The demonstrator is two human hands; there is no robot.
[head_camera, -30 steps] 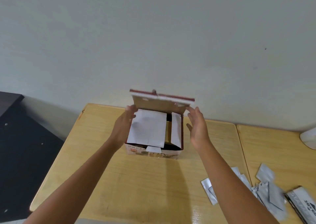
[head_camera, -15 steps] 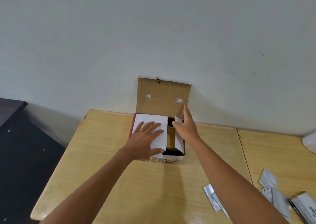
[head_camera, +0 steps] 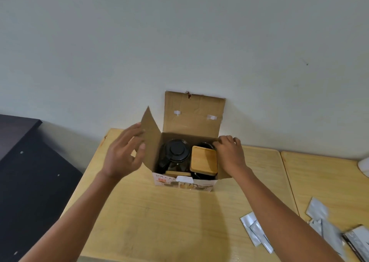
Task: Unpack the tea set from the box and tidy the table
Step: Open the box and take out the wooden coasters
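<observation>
A cardboard box (head_camera: 184, 183) stands on the wooden table (head_camera: 159, 217) near the wall, its back lid upright against the wall. Inside I see a black teapot (head_camera: 175, 151) on the left and a square wooden lid (head_camera: 203, 160) on the right, with dark pieces underneath. My left hand (head_camera: 124, 151) holds the left side flap (head_camera: 150, 139) swung outward, thumb and fingers on it. My right hand (head_camera: 229, 153) presses the right flap down outside the box's right edge.
Several silver foil packets (head_camera: 253, 229) lie at the front right, across the seam to a second table (head_camera: 329, 181). A dark cabinet (head_camera: 24, 171) stands to the left. A white object (head_camera: 364, 166) sits at the right edge.
The lid went from half raised to fully upright. Both hands then folded the two white-faced side flaps outward, which uncovered the teapot and wooden lid inside.
</observation>
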